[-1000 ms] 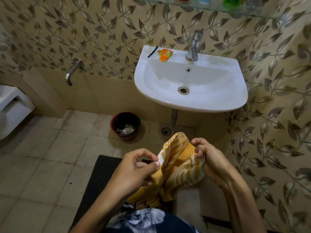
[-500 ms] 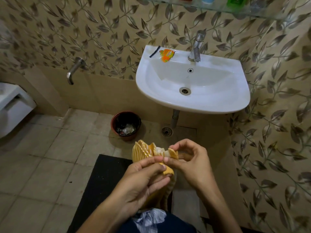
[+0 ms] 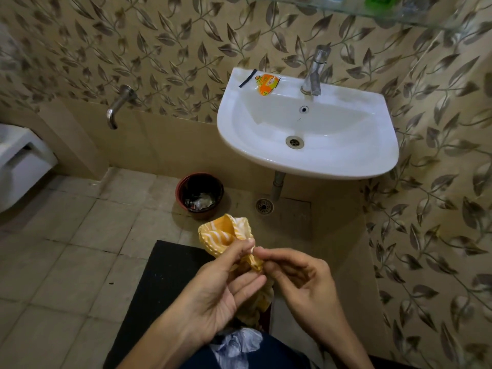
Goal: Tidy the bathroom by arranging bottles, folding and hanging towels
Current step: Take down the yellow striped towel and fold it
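Low in the scene, at about six o'clock, the person's two hands meet over a small yellow-and-white striped towel (image 3: 226, 237). The left hand (image 3: 221, 291) has its palm turned up and its fingers loosely spread, the thumb pressing a fold of the cloth against the forefinger. The right hand (image 3: 300, 280) comes in from four o'clock and pinches the same bunched edge between thumb and fingertips, its other fingers curled half open — so both hands grip the towel at nearly one spot. Above the pinch the cloth puffs up in a rounded fold toward twelve o'clock; below it the rest hangs down between the wrists. Under the hands lies a black floor mat (image 3: 165, 275) on the tiled floor. Just past the towel, at twelve o'clock, stands a dark red bin (image 3: 199, 193) with scraps inside, and a floor drain (image 3: 264, 206) sits to its right. At one o'clock the white washbasin (image 3: 306, 134) juts from the leaf-patterned wall, an orange sachet (image 3: 267, 85) lying on its back rim to the left of the steel tap (image 3: 315, 71). A glass shelf (image 3: 386, 9) runs along the top edge — what stands on it is cut off.
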`<action>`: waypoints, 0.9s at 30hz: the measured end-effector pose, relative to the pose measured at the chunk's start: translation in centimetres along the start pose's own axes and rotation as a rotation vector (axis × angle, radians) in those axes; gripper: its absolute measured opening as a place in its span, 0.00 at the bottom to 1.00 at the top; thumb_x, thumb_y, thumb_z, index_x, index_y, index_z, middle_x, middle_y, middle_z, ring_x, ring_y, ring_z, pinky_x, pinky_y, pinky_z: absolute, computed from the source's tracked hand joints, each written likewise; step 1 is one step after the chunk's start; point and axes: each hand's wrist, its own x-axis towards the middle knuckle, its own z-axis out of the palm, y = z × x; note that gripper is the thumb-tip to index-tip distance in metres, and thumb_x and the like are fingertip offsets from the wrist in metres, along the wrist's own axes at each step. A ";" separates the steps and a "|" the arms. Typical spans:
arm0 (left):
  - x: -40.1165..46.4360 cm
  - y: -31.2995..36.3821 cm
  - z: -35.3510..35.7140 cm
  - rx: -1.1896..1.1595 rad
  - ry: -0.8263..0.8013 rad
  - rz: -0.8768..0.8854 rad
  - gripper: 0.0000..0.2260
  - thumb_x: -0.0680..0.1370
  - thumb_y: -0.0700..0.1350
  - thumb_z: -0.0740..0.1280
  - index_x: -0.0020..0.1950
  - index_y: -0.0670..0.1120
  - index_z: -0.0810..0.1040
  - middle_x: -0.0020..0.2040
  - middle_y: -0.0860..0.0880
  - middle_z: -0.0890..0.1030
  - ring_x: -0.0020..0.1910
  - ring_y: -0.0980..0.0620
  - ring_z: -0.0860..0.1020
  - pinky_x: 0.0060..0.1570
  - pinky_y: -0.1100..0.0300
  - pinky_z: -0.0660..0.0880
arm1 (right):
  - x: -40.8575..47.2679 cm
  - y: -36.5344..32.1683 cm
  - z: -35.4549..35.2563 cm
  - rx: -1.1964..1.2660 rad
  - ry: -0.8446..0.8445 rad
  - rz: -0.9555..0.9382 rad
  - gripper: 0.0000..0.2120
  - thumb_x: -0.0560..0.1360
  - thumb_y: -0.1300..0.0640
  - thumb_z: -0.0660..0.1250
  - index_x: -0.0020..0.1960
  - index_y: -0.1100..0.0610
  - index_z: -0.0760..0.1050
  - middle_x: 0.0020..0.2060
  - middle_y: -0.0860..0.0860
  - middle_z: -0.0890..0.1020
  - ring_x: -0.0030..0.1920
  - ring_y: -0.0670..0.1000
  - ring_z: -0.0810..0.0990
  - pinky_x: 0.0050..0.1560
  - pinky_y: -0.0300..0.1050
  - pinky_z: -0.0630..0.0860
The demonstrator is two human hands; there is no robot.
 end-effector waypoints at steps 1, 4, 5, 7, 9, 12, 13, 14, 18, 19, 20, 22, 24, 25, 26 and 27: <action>-0.1 -0.1 0.1 0.010 -0.012 -0.014 0.15 0.62 0.40 0.74 0.47 0.38 0.82 0.42 0.38 0.84 0.37 0.45 0.84 0.27 0.58 0.80 | -0.2 0.0 -0.1 -0.014 -0.010 -0.011 0.16 0.73 0.69 0.67 0.51 0.50 0.83 0.47 0.45 0.86 0.51 0.46 0.84 0.51 0.34 0.77; 0.0 -0.4 0.2 0.046 -0.027 -0.021 0.17 0.62 0.36 0.72 0.50 0.37 0.80 0.41 0.37 0.84 0.33 0.47 0.84 0.26 0.59 0.80 | -0.7 0.2 -0.4 0.042 0.041 -0.001 0.12 0.70 0.66 0.72 0.49 0.53 0.82 0.46 0.49 0.86 0.49 0.48 0.85 0.49 0.34 0.78; 0.0 -0.4 0.2 0.052 -0.029 -0.010 0.17 0.62 0.36 0.72 0.50 0.37 0.79 0.40 0.37 0.84 0.32 0.47 0.84 0.26 0.59 0.80 | -0.8 0.4 -0.4 0.099 0.109 0.030 0.11 0.66 0.64 0.74 0.47 0.54 0.82 0.44 0.52 0.87 0.47 0.49 0.86 0.47 0.35 0.79; 0.0 -0.6 0.3 0.053 -0.027 0.008 0.13 0.63 0.34 0.71 0.46 0.38 0.78 0.39 0.37 0.84 0.31 0.47 0.83 0.26 0.58 0.80 | -1.0 1.0 -0.5 0.201 0.236 0.094 0.12 0.60 0.63 0.76 0.43 0.55 0.82 0.42 0.55 0.86 0.45 0.51 0.86 0.44 0.35 0.80; -0.1 -0.7 0.4 0.050 -0.021 0.014 0.09 0.67 0.32 0.69 0.44 0.40 0.76 0.37 0.37 0.84 0.30 0.47 0.83 0.27 0.58 0.80 | -1.2 1.5 -0.4 0.190 0.220 0.113 0.12 0.60 0.61 0.76 0.44 0.54 0.83 0.44 0.54 0.86 0.46 0.51 0.86 0.45 0.36 0.80; -0.1 -0.8 0.3 0.068 -0.012 0.011 0.08 0.70 0.30 0.67 0.46 0.40 0.74 0.38 0.37 0.84 0.30 0.46 0.83 0.28 0.57 0.81 | -1.6 2.0 -0.2 0.032 0.088 0.090 0.10 0.67 0.56 0.73 0.49 0.52 0.84 0.47 0.51 0.86 0.50 0.50 0.84 0.50 0.38 0.79; -0.2 -0.8 0.2 0.077 -0.019 0.006 0.09 0.70 0.30 0.68 0.48 0.39 0.75 0.40 0.36 0.84 0.31 0.46 0.83 0.28 0.56 0.81 | -1.6 2.1 -0.4 -0.002 0.056 0.086 0.10 0.68 0.55 0.72 0.50 0.52 0.84 0.47 0.51 0.86 0.51 0.50 0.84 0.51 0.39 0.78; -0.3 -0.7 0.1 0.090 -0.031 -0.001 0.11 0.69 0.31 0.68 0.50 0.39 0.75 0.41 0.35 0.84 0.32 0.45 0.84 0.29 0.56 0.81 | -1.6 2.1 -0.7 -0.024 0.025 0.082 0.11 0.69 0.55 0.72 0.51 0.51 0.83 0.48 0.50 0.85 0.52 0.49 0.83 0.52 0.38 0.78; -0.3 -0.8 -0.3 0.172 -0.077 0.018 0.19 0.65 0.36 0.71 0.56 0.37 0.77 0.47 0.36 0.84 0.40 0.45 0.84 0.36 0.53 0.82 | -1.1 1.6 -1.8 -0.084 -0.061 0.061 0.17 0.65 0.55 0.76 0.53 0.50 0.83 0.49 0.49 0.85 0.52 0.49 0.83 0.53 0.38 0.78; -0.3 -0.8 -0.3 0.189 -0.086 0.026 0.20 0.65 0.38 0.71 0.56 0.37 0.77 0.47 0.37 0.84 0.42 0.46 0.84 0.37 0.54 0.82 | -1.0 1.6 -1.8 -0.116 -0.048 0.042 0.16 0.64 0.56 0.77 0.52 0.48 0.83 0.47 0.48 0.85 0.50 0.48 0.84 0.52 0.38 0.79; -0.3 -0.8 -0.3 0.212 -0.095 0.031 0.20 0.65 0.40 0.71 0.56 0.38 0.78 0.48 0.38 0.84 0.43 0.47 0.84 0.38 0.55 0.82 | -0.9 1.5 -1.8 -0.140 -0.022 0.017 0.15 0.65 0.59 0.76 0.50 0.47 0.84 0.45 0.47 0.85 0.48 0.48 0.84 0.50 0.38 0.79; -0.3 -0.8 -0.4 0.276 -0.128 0.045 0.17 0.67 0.42 0.70 0.54 0.41 0.80 0.48 0.42 0.85 0.46 0.50 0.84 0.39 0.56 0.82 | -0.7 1.7 -1.7 -0.170 0.034 -0.018 0.16 0.68 0.66 0.74 0.47 0.46 0.83 0.43 0.47 0.85 0.46 0.47 0.84 0.47 0.38 0.79; -0.2 -0.7 -0.6 0.426 -0.171 0.100 0.13 0.69 0.47 0.69 0.51 0.45 0.82 0.46 0.47 0.85 0.43 0.55 0.83 0.39 0.61 0.80 | -0.7 1.8 -1.6 -0.203 0.055 -0.026 0.17 0.71 0.68 0.70 0.46 0.45 0.82 0.42 0.46 0.85 0.46 0.47 0.84 0.46 0.38 0.79; -0.2 -0.5 -0.8 0.556 -0.178 0.182 0.13 0.68 0.51 0.69 0.50 0.47 0.82 0.44 0.50 0.85 0.41 0.58 0.82 0.38 0.65 0.78 | -0.7 1.8 -1.6 -0.216 0.053 -0.028 0.16 0.73 0.67 0.69 0.46 0.45 0.81 0.42 0.46 0.84 0.46 0.48 0.83 0.46 0.39 0.79; 0.1 -0.3 -1.2 0.708 -0.187 0.293 0.14 0.68 0.54 0.68 0.49 0.49 0.82 0.43 0.53 0.83 0.40 0.61 0.80 0.38 0.68 0.76 | -0.6 1.9 -1.5 -0.223 0.042 -0.025 0.14 0.74 0.65 0.68 0.46 0.45 0.80 0.42 0.46 0.84 0.46 0.48 0.83 0.46 0.40 0.79; 0.5 -0.1 -1.7 0.864 -0.211 0.399 0.15 0.67 0.57 0.67 0.50 0.53 0.81 0.44 0.56 0.81 0.42 0.64 0.78 0.40 0.70 0.74 | -0.6 1.9 -1.4 -0.225 0.028 -0.020 0.12 0.75 0.63 0.66 0.46 0.45 0.79 0.42 0.46 0.83 0.45 0.47 0.82 0.44 0.39 0.78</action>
